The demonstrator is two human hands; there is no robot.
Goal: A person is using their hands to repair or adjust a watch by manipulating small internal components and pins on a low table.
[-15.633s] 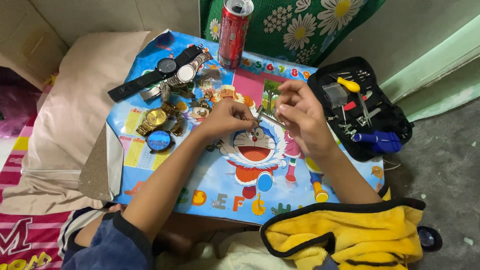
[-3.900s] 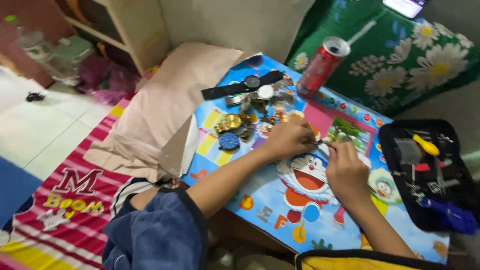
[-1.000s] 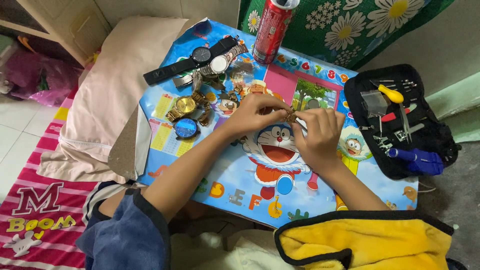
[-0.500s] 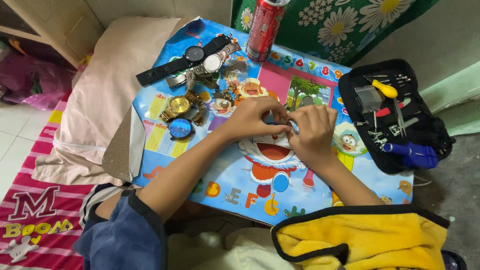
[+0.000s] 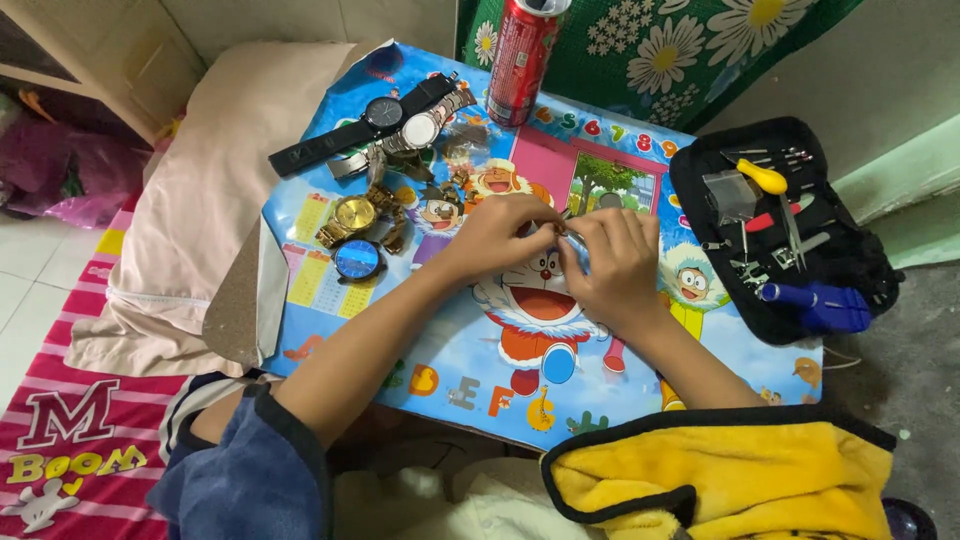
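My left hand [image 5: 495,235] and my right hand [image 5: 612,262] meet over the middle of a low table with a cartoon-print top [image 5: 450,350]. The fingertips of both pinch a small silvery piece [image 5: 562,233]; most of it is hidden, so I cannot tell its kind. Just left of my left hand lie a gold watch [image 5: 352,213] and a blue-dial watch [image 5: 357,260]. Farther back are a black-strap watch [image 5: 384,114] and a silver watch [image 5: 421,130].
A red drink can [image 5: 520,55] stands at the table's far edge. An open black tool case [image 5: 860,250] with a yellow-handled screwdriver [image 5: 762,178] and a blue-handled tool [image 5: 820,300] lies at the right. A beige pillow [image 5: 190,210] lies left; yellow cloth [image 5: 730,480] is near me.
Both hands stay pressed together over the same spot on the table, with only small finger shifts. The view itself has moved slightly.
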